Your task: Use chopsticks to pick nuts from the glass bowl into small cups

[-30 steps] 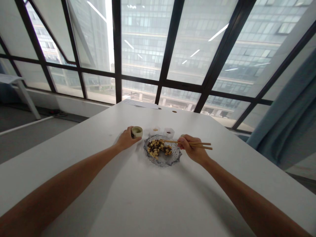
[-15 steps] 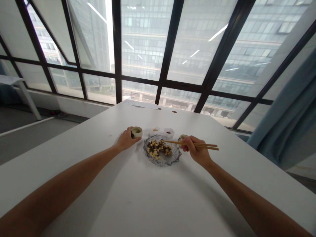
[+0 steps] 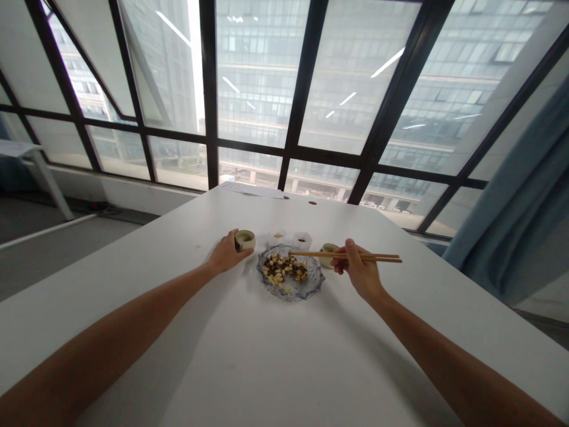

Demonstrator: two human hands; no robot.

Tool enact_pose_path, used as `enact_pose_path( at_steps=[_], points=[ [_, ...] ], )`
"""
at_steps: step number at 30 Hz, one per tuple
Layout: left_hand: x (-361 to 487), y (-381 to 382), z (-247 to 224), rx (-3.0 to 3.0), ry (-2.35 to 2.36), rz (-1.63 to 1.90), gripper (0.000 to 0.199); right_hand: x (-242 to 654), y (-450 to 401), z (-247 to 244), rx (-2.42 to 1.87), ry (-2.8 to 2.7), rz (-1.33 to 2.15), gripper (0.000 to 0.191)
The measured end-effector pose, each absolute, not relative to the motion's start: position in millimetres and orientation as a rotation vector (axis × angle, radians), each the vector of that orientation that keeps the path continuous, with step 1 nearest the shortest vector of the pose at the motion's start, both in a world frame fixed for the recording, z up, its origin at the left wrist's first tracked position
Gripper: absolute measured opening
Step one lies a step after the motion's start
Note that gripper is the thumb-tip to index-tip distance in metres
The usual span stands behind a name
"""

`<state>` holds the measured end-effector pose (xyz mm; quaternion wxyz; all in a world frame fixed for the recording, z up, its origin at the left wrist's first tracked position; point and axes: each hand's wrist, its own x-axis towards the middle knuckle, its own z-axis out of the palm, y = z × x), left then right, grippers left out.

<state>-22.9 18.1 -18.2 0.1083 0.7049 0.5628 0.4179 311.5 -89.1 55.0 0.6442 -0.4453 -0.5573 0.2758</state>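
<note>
On the table (image 3: 275, 367) in front of me, the dish (image 3: 314, 289) is holding the food pieces (image 3: 276, 273). Left of it, the left cup (image 3: 245, 240) is sitting in my left hand (image 3: 225, 255). Two containers, the left container (image 3: 277, 238) and the right container (image 3: 302, 240), are standing behind the dish. The right cup (image 3: 328, 262) is standing at its right, near my right hand (image 3: 360, 267), whose chopsticks (image 3: 311, 254) are reaching over the dish. Papers (image 3: 255, 190) are lying at the far end.

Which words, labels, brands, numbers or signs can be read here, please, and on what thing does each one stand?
No text can be read.
Papers at the table's far end: any print is too small and faint.
Left cup, in the left hand: dark marks, too small to tell writing from pattern.
Chopsticks: no lettering visible.
</note>
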Motion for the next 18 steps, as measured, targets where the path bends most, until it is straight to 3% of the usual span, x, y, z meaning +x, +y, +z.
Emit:
enact_pose_path(
  at_steps=[3, 11, 18],
  points=[
    [-20.9, 21.3, -7.2, 2.135, 1.685, 1.189, 0.081, 318.2, -86.5, 47.8, -1.022, -1.186, 0.681, 0.057],
    [47.8, 38.8, 50.6, 2.607, 1.402, 0.982, 0.066, 331.8, -80.0, 44.7, -0.964, -1.07, 0.568, 0.056],
    [125.0, 59.5, 55.7, 2.646, 1.306, 0.569, 0.08, 340.3, -75.2, 44.9, -0.953, -1.088, 0.388, 0.054]
  ],
)
